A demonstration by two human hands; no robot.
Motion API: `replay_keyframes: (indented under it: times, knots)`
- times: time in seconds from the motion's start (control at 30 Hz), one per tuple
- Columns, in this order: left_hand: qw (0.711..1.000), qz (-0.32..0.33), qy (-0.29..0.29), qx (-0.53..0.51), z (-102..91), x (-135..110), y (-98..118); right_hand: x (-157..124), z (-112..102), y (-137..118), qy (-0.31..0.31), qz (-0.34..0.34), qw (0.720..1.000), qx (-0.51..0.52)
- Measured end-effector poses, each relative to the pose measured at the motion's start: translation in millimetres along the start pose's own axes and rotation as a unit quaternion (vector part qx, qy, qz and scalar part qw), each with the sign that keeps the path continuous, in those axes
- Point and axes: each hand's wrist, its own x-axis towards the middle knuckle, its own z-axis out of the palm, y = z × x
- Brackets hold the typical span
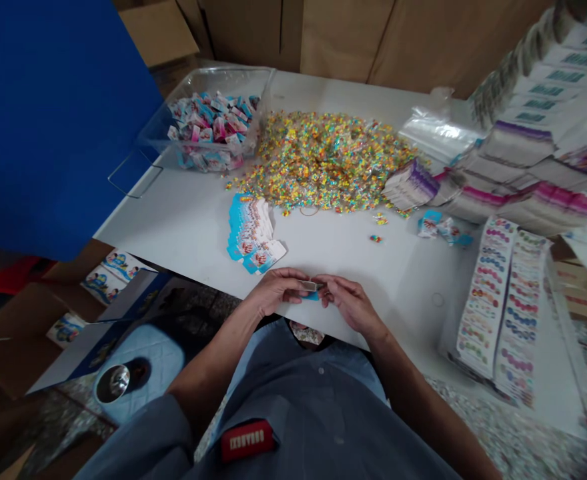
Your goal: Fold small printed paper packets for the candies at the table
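At the table's front edge, my left hand (277, 291) is closed around a small blue and white carton (310, 295). The fingers of my right hand (347, 299) pinch at the carton's right end, and they hide part of it. Just beyond my left hand lies a fanned stack of flat blue and white cartons (249, 230). Farther back spreads a wide heap of small, brightly coloured wrapped pieces (323, 157). Two of those pieces lie apart from the heap, nearer my right hand.
A clear plastic tub (158, 137) holding many small filled cartons stands back left. Purple and pink carton stacks (503, 193) rise at the right, above sticker sheets (486, 293). Two blue cartons (429, 224) lie nearby. Left of my legs is a stool (163, 353) bearing a metal cup (113, 383).
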Motion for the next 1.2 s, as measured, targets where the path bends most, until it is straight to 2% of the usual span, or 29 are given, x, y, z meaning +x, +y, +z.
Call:
replay_keyframes:
  times: [0.27, 0.57, 0.77, 0.87, 0.97, 1.1, 1.2]
  knots:
    - [0.999, 0.024, -0.001, -0.026, 1.8, 2, -5, 9, 1, -2, 0.040, 0.026, 0.999, -0.011]
    - [1.000, 0.024, -0.003, -0.004, 6.0, 10, -5, 7, -7, -15, 0.051, 0.033, 0.997, -0.053]
    - [0.999, 0.022, -0.013, 0.030, 14.2, 15, -6, 7, -8, -17, 0.077, 0.068, 0.994, -0.025]
    - [0.997, 0.042, -0.035, 0.063, 15.4, 18, -7, 9, -8, -16, 0.084, 0.069, 0.994, -0.022]
    - [0.985, 0.129, -0.057, 0.095, 15.1, 19, -12, 10, -9, -14, 0.083, 0.013, 0.995, -0.048]
    - [0.953, 0.272, -0.036, 0.128, 14.6, 18, -21, 6, -14, -8, 0.063, -0.134, 0.980, -0.137]
    - [0.933, 0.313, -0.034, 0.174, 12.8, 15, -22, 3, -19, -6, 0.035, -0.183, 0.960, -0.210]
